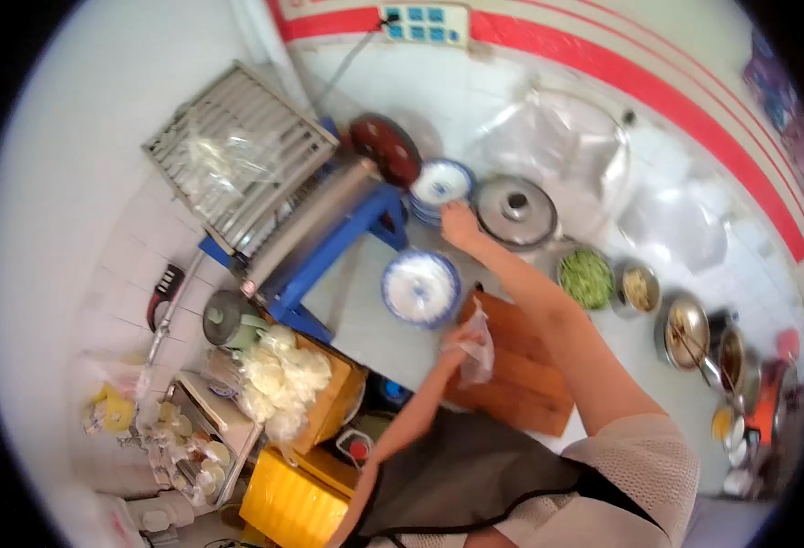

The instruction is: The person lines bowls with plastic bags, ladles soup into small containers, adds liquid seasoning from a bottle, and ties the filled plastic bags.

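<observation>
At the near side, the left hand (461, 342) is grasping a clear plastic bag (481, 352) above the wooden cutting board (516, 388). Just beyond, a loose blue-rimmed bowl (420, 289) is sitting on the counter (352, 333). Farther on, the right hand (460, 226) is meeting the right side of the bowl stack (442, 183); blur is hiding the fingertips, so I cannot tell whether they are gripping a rim.

The step in hand seems to be handling the stacked bowls while the bag is waiting in the other hand; the next move is probably calling for a firm hold on one rim without disturbing the bowls beneath.

Near left, yellow crates (294, 498) are standing below the counter's edge. On the left, the blue-framed roller machine (329, 256) is crowding the stack, and a metal lid (517, 214) is hemming it in on the right, so sideways room is looking tight. Farther right, a bowl of shredded green vegetable (587, 279) and a metal pot (682, 332) are lining the counter.
</observation>
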Motion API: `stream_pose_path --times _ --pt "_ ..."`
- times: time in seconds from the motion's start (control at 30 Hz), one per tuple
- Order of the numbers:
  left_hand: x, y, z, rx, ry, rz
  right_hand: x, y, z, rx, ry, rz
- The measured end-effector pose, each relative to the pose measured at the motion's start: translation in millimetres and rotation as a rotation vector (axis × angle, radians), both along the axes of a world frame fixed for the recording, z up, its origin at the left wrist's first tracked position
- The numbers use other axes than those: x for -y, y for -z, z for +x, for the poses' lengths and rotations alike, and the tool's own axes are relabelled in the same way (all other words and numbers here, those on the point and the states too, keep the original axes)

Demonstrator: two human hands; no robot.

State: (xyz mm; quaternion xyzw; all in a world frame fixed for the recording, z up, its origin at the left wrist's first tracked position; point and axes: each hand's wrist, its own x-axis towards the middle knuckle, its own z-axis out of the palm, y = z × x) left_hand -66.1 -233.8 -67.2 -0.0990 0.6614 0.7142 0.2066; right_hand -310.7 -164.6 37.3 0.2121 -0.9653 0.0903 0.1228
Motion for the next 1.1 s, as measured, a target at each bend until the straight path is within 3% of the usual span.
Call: stream_pose_path --times 0.1,0.13,0.17,0.2,0.27,0.3,0.43,0.5,0.57,0.7,0.73,0.77,0.8,0.87,0.9,1.0,1.1 --pt "2.6 76.8 -24.8 -0.42 -0.14 -0.01 9.5 35.7 -55.9 -0.06 0.013 0.145" --pt "10.0 71.6 -29.8 -0.515 -0.175 0.053 9.9 37.5 -64.2 -0.062 -0.001 0.219" --pt "9.9 68.0 -29.3 -0.504 -0.213 0.237 11.0 39.5 -75.6 -0.07 -0.017 0.22" --pt "16.4 57.2 -30.7 -0.506 -0.227 0.235 11.3 36.1 -80.3 0.005 -0.048 0.295" --pt "36.2 46.3 -30.9 -0.234 -0.1 -0.404 9.1 27.1 -85.1 0.089 -0.086 0.377" --pt "45.9 62.8 -33.8 -0.17 -0.213 -0.246 5.9 19.7 -83.4 0.081 -0.125 0.36" --pt "85.4 30.8 -32.3 -0.247 -0.348 -0.263 -10.1 2.0 -76.0 -0.055 -0.238 0.249" --pt "109.3 51.7 -44.9 -0.127 -0.476 -0.446 -11.1 -8.2 -67.0 -0.102 -0.277 0.191" --pt "124.4 49.1 -46.9 -0.264 -0.663 -0.307 -15.4 -31.5 -51.5 -0.066 -0.268 0.162" --pt "135.0 14.0 -21.5 -0.074 -0.647 -0.382 -50.0 -91.1 59.3 -0.149 -0.4 0.083" --pt "132.2 -5.6 -7.5 -0.003 -0.653 -0.184 -62.6 -96.4 100.1 -0.146 -0.397 0.036" --pt "127.6 -22.5 6.4 0.074 -0.655 0.011 -80.7 -90.9 139.5 -0.036 -0.359 0.024" --pt "121.9 -34.4 14.9 0.085 -0.639 0.006 -103.7 -82.6 178.0 0.069 -0.317 0.01" --pt "107.9 -57.2 27.9 0.13 -0.579 0.377 -144.1 -42.5 254.7 0.215 -0.235 -0.037" --pt "96.6 -71.0 30.5 0.135 -0.557 0.431 -160.7 -9.9 291.8 0.134 -0.193 -0.102" --pt "63.2 -82.5 35.0 0.104 -0.43 0.443 -187.6 69.2 374.3 0.112 -0.095 -0.186" --pt "30.4 -94.8 42.8 0.02 -0.29 0.226 -186.7 54.4 401.9 0.224 -0.023 -0.285"
